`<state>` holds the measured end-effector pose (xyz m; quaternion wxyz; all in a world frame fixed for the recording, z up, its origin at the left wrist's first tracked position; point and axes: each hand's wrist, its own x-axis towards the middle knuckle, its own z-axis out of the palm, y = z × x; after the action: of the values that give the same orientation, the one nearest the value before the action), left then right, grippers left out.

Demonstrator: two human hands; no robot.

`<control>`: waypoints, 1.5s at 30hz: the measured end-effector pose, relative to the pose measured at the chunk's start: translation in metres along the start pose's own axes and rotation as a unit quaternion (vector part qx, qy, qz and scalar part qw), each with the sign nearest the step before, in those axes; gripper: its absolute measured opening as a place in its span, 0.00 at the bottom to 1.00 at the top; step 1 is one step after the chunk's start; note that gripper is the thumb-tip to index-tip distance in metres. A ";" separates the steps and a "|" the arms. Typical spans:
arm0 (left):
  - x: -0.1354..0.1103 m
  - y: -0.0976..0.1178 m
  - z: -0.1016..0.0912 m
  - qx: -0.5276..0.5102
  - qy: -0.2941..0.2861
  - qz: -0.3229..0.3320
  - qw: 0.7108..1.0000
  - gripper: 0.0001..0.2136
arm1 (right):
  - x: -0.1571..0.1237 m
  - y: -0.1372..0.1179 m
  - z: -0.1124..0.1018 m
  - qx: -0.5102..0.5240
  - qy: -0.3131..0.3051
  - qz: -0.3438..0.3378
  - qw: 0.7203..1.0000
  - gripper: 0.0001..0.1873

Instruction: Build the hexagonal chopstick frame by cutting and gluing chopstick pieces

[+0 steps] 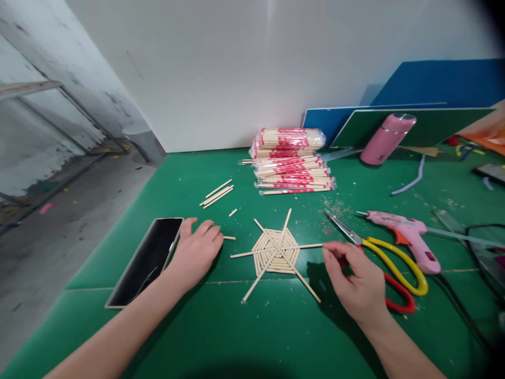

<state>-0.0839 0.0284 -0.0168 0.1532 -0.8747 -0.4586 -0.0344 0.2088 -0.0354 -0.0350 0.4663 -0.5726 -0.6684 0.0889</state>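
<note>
A web-shaped piece of wooden sticks [276, 251] lies on the green table, its crossed spokes reaching past rings of short sticks. My right hand [353, 276] pinches the tip of its right-hand spoke between thumb and fingers. To the left, my left hand [199, 247] bends its fingers over a short wooden stick [229, 238], whose end pokes out beside the fingertips; the rest of it is hidden. Behind this hand lie several loose sticks [218, 195] and a small offcut [232, 212]. A phone [148, 263] is under and beside my left wrist.
Wrapped chopsticks [292, 160] are piled at the back against the white board. Scissors [379, 252] with yellow and red handles and a pink glue gun [406, 234] lie on the right. A pink bottle [389, 138] leans near green and blue boards [445, 87].
</note>
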 end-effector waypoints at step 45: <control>-0.014 0.077 -0.002 -0.323 0.082 -0.014 0.943 0.08 | -0.010 -0.011 0.008 -0.004 -0.252 -0.003 0.968 0.11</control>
<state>-0.0294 -0.0244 -0.0362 -0.1011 -0.8651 -0.4206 -0.2540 0.1947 -0.0445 -0.0375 0.2805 -0.5313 -0.7667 0.2262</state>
